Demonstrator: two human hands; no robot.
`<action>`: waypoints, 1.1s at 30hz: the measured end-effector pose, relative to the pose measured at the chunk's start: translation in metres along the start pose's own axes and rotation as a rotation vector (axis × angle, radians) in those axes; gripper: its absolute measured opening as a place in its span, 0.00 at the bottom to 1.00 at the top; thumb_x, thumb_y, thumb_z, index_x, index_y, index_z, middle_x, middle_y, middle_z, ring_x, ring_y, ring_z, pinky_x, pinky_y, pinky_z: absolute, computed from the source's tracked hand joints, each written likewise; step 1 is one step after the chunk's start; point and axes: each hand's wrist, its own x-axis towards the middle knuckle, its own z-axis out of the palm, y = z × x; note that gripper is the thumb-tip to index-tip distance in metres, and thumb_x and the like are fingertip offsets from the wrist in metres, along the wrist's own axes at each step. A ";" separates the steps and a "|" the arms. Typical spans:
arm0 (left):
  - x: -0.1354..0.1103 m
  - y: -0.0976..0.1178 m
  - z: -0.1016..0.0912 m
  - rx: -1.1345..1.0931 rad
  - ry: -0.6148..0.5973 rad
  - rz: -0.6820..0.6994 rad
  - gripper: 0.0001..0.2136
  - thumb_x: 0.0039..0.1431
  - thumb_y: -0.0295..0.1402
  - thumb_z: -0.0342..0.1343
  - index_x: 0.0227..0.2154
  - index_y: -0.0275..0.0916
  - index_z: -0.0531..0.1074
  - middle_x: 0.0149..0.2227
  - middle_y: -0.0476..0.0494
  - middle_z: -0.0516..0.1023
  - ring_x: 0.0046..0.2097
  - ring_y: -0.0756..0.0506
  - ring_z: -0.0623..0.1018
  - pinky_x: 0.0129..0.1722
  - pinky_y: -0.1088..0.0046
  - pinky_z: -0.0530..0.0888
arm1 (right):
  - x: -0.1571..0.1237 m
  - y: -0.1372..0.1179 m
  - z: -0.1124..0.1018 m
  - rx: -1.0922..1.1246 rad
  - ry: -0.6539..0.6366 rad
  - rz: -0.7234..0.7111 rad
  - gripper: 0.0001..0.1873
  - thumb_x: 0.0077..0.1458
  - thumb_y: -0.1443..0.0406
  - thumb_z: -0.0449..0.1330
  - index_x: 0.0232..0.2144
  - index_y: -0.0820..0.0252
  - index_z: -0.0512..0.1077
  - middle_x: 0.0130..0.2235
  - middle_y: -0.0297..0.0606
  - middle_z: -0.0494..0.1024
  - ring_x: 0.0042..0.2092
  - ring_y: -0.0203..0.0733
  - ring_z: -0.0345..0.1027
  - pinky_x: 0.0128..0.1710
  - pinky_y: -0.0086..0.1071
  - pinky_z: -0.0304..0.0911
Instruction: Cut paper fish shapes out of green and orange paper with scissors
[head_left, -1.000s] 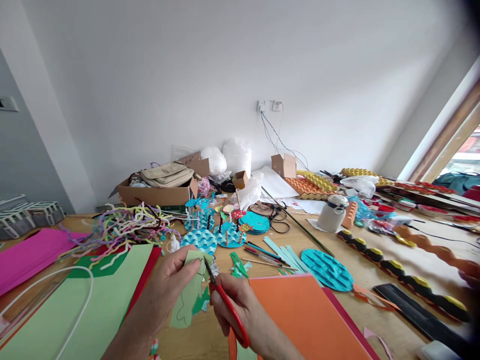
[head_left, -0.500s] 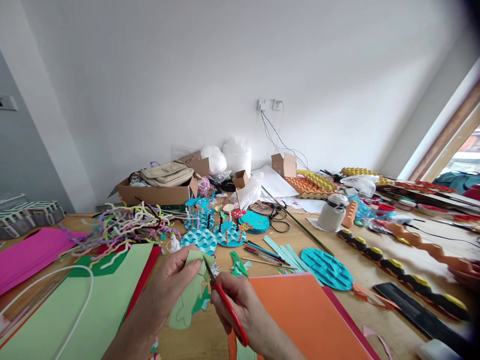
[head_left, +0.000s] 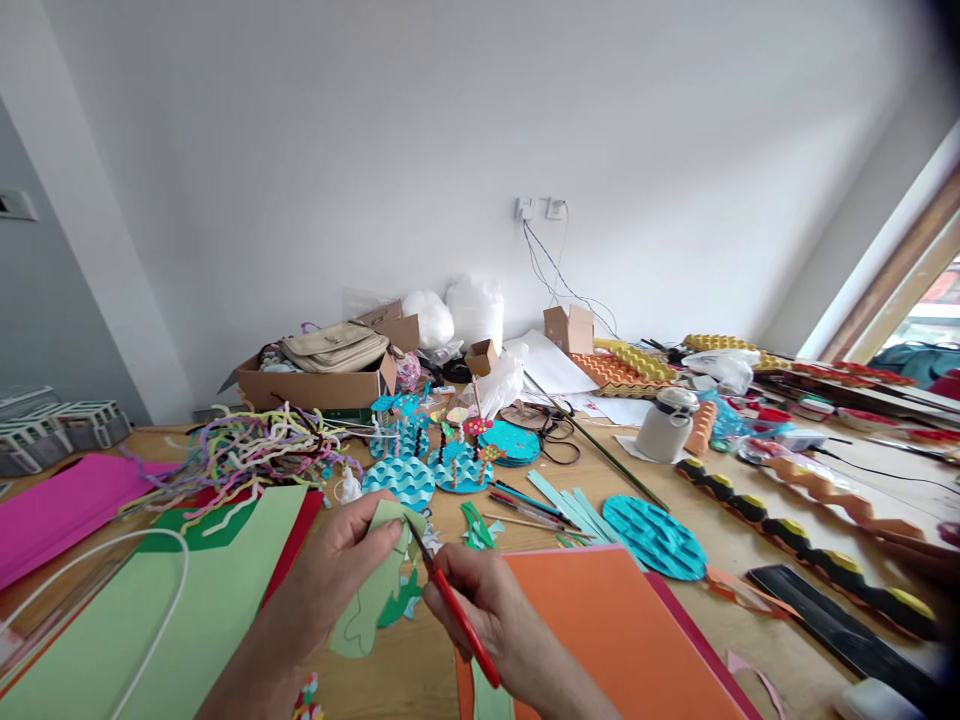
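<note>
Pale-green paper hangs over the table, pinched between thumb and fingers of our left hand; with our right hand we grip red-handled scissors, blades at its upper edge.

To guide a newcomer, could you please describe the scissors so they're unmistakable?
On the wooden table, find the orange sheet. By its left edge, the right hand holds the scissors, set apart by red handles and dark blades from the green paper in the left hand.
</note>
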 end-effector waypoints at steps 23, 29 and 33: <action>0.002 0.003 -0.024 0.098 -0.090 -0.032 0.13 0.52 0.46 0.59 0.27 0.40 0.70 0.22 0.55 0.64 0.23 0.51 0.64 0.21 0.78 0.65 | -0.001 -0.009 -0.012 -0.101 -0.134 0.075 0.13 0.54 0.62 0.56 0.21 0.57 0.58 0.18 0.25 0.60 0.20 0.30 0.51 0.18 0.23 0.46; 0.002 0.000 -0.031 0.117 -0.005 0.015 0.14 0.51 0.46 0.59 0.25 0.40 0.69 0.21 0.54 0.67 0.21 0.51 0.65 0.19 0.78 0.64 | 0.007 -0.020 -0.037 0.176 0.017 -0.049 0.20 0.50 0.50 0.59 0.22 0.57 0.61 0.17 0.26 0.62 0.20 0.32 0.52 0.20 0.26 0.50; 0.004 0.001 -0.020 0.179 -0.063 0.015 0.12 0.51 0.43 0.59 0.23 0.40 0.69 0.19 0.57 0.62 0.20 0.52 0.63 0.20 0.78 0.63 | 0.018 -0.041 -0.032 0.179 0.159 -0.076 0.17 0.42 0.57 0.67 0.28 0.58 0.64 0.26 0.28 0.67 0.25 0.33 0.56 0.23 0.26 0.52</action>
